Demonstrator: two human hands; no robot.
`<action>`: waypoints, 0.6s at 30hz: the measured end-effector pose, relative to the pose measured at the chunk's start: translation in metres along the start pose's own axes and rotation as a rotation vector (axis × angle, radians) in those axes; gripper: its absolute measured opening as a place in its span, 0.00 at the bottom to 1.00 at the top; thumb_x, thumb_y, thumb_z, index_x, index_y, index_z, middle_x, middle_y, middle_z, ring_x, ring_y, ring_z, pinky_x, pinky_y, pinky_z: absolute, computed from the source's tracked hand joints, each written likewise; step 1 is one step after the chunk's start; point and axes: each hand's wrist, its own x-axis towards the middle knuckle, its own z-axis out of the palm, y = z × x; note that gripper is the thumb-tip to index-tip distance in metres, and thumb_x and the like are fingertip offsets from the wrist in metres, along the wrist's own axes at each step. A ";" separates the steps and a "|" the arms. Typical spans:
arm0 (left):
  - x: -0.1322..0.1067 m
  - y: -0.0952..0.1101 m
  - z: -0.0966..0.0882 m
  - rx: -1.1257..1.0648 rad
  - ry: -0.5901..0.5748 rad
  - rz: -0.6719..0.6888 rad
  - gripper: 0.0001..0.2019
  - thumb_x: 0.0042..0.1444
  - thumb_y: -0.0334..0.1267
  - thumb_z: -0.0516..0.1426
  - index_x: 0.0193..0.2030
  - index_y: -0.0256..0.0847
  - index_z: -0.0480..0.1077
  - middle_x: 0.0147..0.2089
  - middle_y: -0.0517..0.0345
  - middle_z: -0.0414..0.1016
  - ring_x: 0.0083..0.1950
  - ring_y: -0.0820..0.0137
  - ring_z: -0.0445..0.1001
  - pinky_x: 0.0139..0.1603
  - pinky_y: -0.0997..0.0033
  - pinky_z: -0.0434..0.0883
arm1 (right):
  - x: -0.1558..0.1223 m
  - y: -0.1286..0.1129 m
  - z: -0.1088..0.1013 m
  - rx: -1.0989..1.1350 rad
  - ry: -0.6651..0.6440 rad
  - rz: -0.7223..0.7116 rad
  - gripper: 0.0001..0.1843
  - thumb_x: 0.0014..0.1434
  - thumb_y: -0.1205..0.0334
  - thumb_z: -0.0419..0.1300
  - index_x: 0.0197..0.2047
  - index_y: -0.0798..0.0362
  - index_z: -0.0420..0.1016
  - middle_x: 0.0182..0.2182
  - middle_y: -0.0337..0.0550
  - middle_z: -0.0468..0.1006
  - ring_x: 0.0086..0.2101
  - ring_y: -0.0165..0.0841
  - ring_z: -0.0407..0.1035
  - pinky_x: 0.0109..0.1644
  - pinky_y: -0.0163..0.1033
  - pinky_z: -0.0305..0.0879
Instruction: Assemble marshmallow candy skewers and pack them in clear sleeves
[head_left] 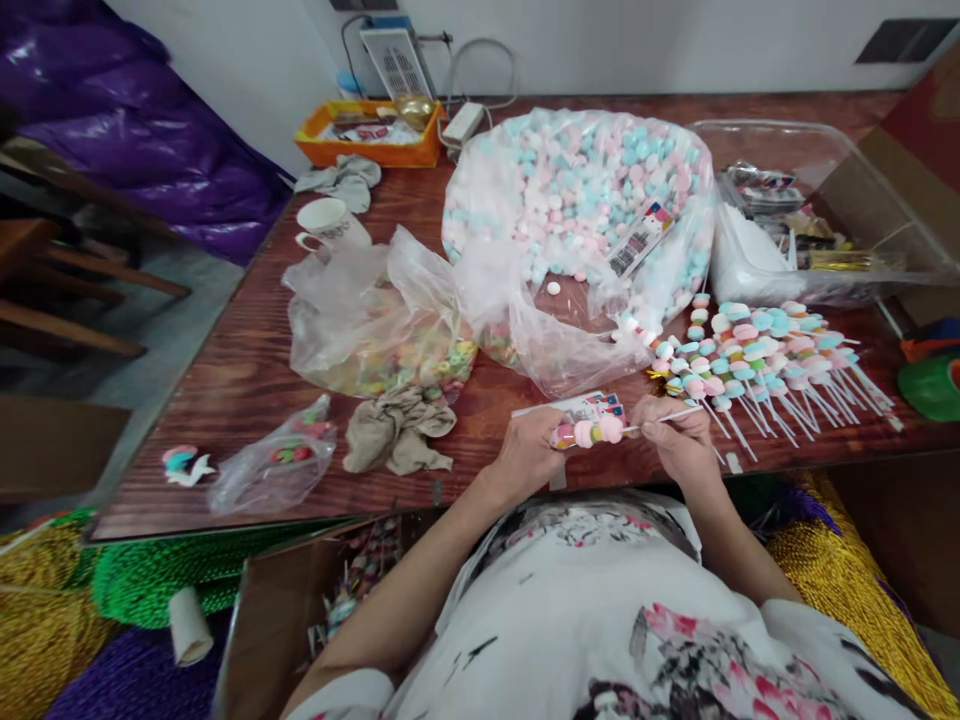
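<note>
My left hand (529, 450) pinches the candy end of a skewer (600, 431), where pink and yellow marshmallow pieces sit threaded together. My right hand (679, 432) grips the white stick of the same skewer, just right of the candies. Both hands hover at the near edge of the brown table (247, 380). A row of finished marshmallow skewers (765, 355) lies to the right of my hands. Behind them stands a big open plastic bag of pink, blue and white marshmallows (577, 200).
A small printed card (592, 405) lies behind my hands. A clear bag of colourful candies (375, 330), a crumpled cloth (397, 430) and a small candy bag (277, 460) lie left. A white mug (330, 225), orange tray (367, 135) and clear bin (817, 210) stand farther back.
</note>
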 end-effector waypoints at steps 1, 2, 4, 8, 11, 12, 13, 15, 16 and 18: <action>0.000 0.000 0.001 0.024 0.000 0.019 0.07 0.50 0.36 0.59 0.25 0.36 0.68 0.25 0.61 0.67 0.27 0.76 0.62 0.30 0.75 0.56 | 0.000 -0.003 -0.001 -0.037 -0.032 -0.020 0.01 0.56 0.64 0.64 0.32 0.49 0.78 0.25 0.38 0.75 0.29 0.33 0.69 0.35 0.40 0.66; 0.001 0.000 0.002 0.034 -0.005 0.026 0.07 0.50 0.36 0.59 0.25 0.36 0.68 0.25 0.61 0.67 0.27 0.75 0.62 0.30 0.75 0.56 | -0.001 -0.006 -0.002 -0.097 -0.068 -0.048 0.02 0.56 0.65 0.64 0.32 0.49 0.78 0.26 0.39 0.76 0.29 0.33 0.69 0.36 0.41 0.67; 0.001 0.000 0.004 0.006 -0.040 0.009 0.07 0.49 0.36 0.60 0.25 0.36 0.68 0.24 0.62 0.66 0.26 0.76 0.61 0.29 0.75 0.55 | -0.003 -0.015 -0.003 -0.241 -0.141 -0.133 0.04 0.57 0.67 0.63 0.33 0.48 0.78 0.27 0.39 0.77 0.31 0.34 0.71 0.39 0.43 0.67; 0.001 -0.001 0.008 -0.146 -0.174 -0.081 0.08 0.47 0.36 0.60 0.23 0.36 0.66 0.22 0.67 0.61 0.24 0.78 0.57 0.25 0.78 0.52 | -0.009 -0.037 0.003 -0.445 -0.339 -0.344 0.12 0.58 0.73 0.59 0.41 0.46 0.77 0.31 0.40 0.80 0.33 0.34 0.72 0.43 0.47 0.67; -0.002 -0.002 0.010 -0.197 -0.204 -0.120 0.09 0.46 0.35 0.60 0.22 0.36 0.64 0.21 0.68 0.58 0.24 0.79 0.55 0.24 0.78 0.51 | -0.014 -0.045 0.006 -0.469 -0.446 -0.389 0.15 0.57 0.75 0.58 0.43 0.48 0.75 0.33 0.42 0.80 0.34 0.35 0.72 0.45 0.49 0.67; -0.003 -0.002 0.010 -0.202 -0.196 -0.112 0.08 0.45 0.34 0.60 0.22 0.36 0.64 0.21 0.68 0.58 0.24 0.79 0.56 0.25 0.78 0.51 | -0.015 -0.044 0.005 -0.445 -0.431 -0.373 0.14 0.57 0.75 0.59 0.43 0.48 0.76 0.33 0.42 0.80 0.34 0.35 0.72 0.45 0.48 0.67; -0.004 -0.001 0.010 -0.202 -0.180 -0.091 0.08 0.45 0.34 0.60 0.22 0.36 0.65 0.21 0.68 0.59 0.25 0.79 0.56 0.25 0.78 0.52 | -0.016 -0.043 0.004 -0.412 -0.396 -0.335 0.12 0.57 0.74 0.60 0.41 0.49 0.76 0.32 0.42 0.80 0.34 0.34 0.72 0.44 0.47 0.67; -0.007 0.002 0.009 -0.174 -0.132 -0.025 0.06 0.46 0.34 0.61 0.25 0.36 0.67 0.23 0.67 0.63 0.26 0.78 0.59 0.27 0.78 0.54 | -0.015 -0.036 0.000 -0.336 -0.295 -0.198 0.06 0.57 0.70 0.61 0.36 0.50 0.76 0.29 0.41 0.78 0.32 0.33 0.71 0.42 0.45 0.67; -0.008 0.004 0.008 -0.148 -0.110 0.015 0.06 0.47 0.34 0.62 0.26 0.36 0.69 0.24 0.66 0.65 0.26 0.78 0.60 0.28 0.77 0.55 | -0.014 -0.032 -0.002 -0.297 -0.241 -0.116 0.04 0.58 0.68 0.61 0.34 0.50 0.76 0.28 0.40 0.77 0.31 0.33 0.70 0.40 0.43 0.67; -0.009 0.008 0.007 -0.091 -0.084 0.083 0.08 0.49 0.37 0.63 0.27 0.36 0.70 0.25 0.64 0.67 0.27 0.77 0.62 0.29 0.76 0.56 | -0.012 -0.024 -0.006 -0.242 -0.150 0.023 0.05 0.59 0.64 0.61 0.31 0.51 0.76 0.26 0.39 0.76 0.29 0.32 0.69 0.36 0.40 0.66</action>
